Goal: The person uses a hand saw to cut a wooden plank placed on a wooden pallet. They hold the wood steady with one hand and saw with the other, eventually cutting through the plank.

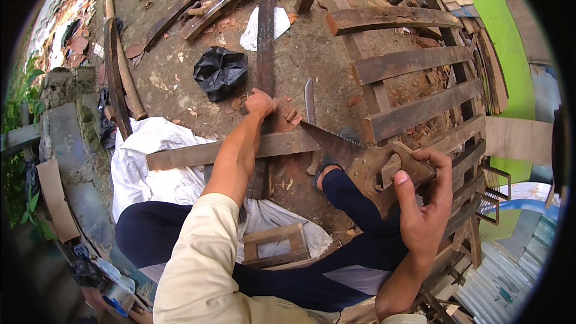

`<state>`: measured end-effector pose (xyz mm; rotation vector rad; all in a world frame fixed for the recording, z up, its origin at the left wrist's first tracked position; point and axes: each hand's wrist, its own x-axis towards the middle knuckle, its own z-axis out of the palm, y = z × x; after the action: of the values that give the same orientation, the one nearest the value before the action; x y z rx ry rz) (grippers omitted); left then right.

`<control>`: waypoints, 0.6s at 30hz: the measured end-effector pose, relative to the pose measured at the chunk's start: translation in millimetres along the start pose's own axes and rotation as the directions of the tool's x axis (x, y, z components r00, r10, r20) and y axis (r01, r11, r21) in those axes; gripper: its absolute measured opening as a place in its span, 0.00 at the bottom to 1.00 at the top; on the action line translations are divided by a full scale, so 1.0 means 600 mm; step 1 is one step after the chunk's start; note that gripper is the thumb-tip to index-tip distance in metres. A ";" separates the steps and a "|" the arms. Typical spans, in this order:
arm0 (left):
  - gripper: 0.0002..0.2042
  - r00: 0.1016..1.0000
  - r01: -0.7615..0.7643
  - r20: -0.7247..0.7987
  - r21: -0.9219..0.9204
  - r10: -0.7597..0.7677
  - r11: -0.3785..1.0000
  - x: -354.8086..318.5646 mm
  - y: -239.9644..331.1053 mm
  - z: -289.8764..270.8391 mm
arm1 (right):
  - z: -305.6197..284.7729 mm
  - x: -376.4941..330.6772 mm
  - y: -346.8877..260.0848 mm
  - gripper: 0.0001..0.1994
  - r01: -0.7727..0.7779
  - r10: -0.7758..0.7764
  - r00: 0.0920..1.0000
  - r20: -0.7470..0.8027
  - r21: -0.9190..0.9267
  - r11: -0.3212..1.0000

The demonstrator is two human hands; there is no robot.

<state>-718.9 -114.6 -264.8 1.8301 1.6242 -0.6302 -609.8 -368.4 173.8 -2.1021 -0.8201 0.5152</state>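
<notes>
My right hand [423,210] grips the wooden handle of a hand saw [339,145]. The blade points left and away, its tip by the right end of a short wooden plank [231,149]. That plank lies crosswise over a long dark beam [265,42]. Stretched forward, my left hand [261,103] is closed at the beam beyond the plank; a small dark piece sticks out at its left side, and what it holds is mostly hidden. Several small wood offcuts [293,117] are just right of that hand. A machete-like blade [309,101] rests on the ground behind the saw tip.
A slatted wooden frame [417,63] stands close on the right. A black plastic bag [221,73] and white sacking [159,135] lie on the left. A small wooden frame [273,243] sits between my legs. A broken block wall [69,126] borders the left side.
</notes>
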 end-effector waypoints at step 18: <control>0.45 1.000 0.000 -0.021 0.030 0.001 1.000 0.011 -0.017 -0.050 | -0.051 -0.002 0.020 0.16 -0.145 0.149 0.987 -0.063 0.062 0.987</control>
<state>-729.2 -88.1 -249.6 1.8645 1.6366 -0.6400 -588.0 -391.3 182.7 -2.1252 -0.6077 0.5364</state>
